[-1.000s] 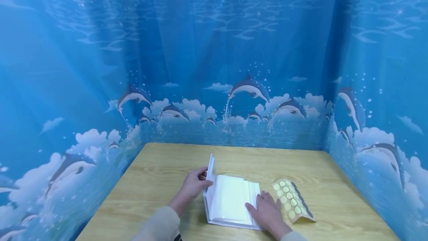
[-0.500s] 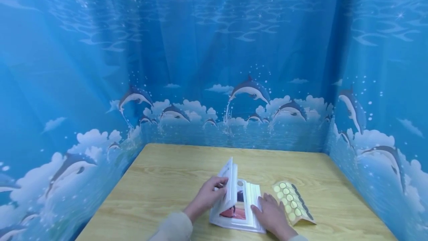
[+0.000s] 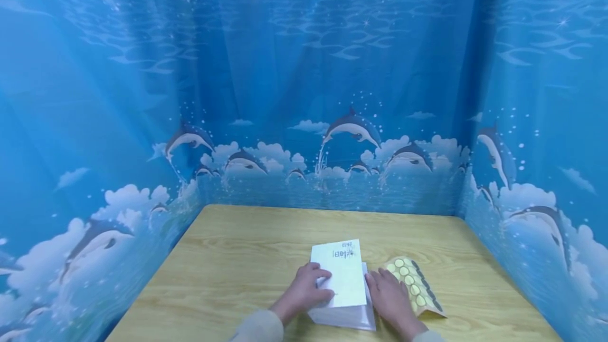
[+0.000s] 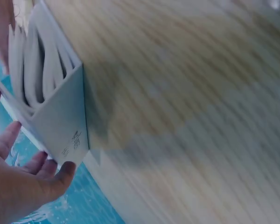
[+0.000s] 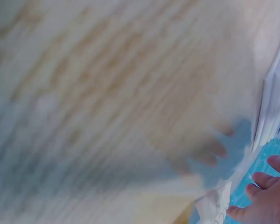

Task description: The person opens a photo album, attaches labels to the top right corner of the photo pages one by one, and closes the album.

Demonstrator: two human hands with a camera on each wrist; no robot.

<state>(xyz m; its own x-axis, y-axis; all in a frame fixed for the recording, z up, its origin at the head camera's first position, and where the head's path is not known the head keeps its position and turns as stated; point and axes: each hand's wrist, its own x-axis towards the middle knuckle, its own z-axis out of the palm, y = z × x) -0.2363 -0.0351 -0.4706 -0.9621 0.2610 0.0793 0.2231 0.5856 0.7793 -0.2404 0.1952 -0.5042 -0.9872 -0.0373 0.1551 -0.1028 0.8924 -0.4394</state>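
Note:
A white photo album (image 3: 338, 273) lies on the table, its cover bearing dark writing near the far end. My left hand (image 3: 306, 289) holds the cover at its left side, thumb and index finger showing on top. Below the cover, paler page edges stick out toward me and to the right. In the left wrist view, the album (image 4: 63, 116) has fanned pages (image 4: 35, 70) between its covers, and the left hand's fingers (image 4: 35, 163) are at its far end. My right hand (image 3: 391, 297) lies along the album's right edge, its fingers fairly straight.
A folded sheet of round yellowish stickers (image 3: 413, 284) with dark ones along its edge lies just right of the right hand. The wooden table (image 3: 247, 231) is enclosed by a blue curtain (image 3: 304, 94) printed with dolphins.
My left hand has brought the raised cover and pages over to the right, covering the pages and a photo seen half a second ago. The right hand has stayed near the right edge.

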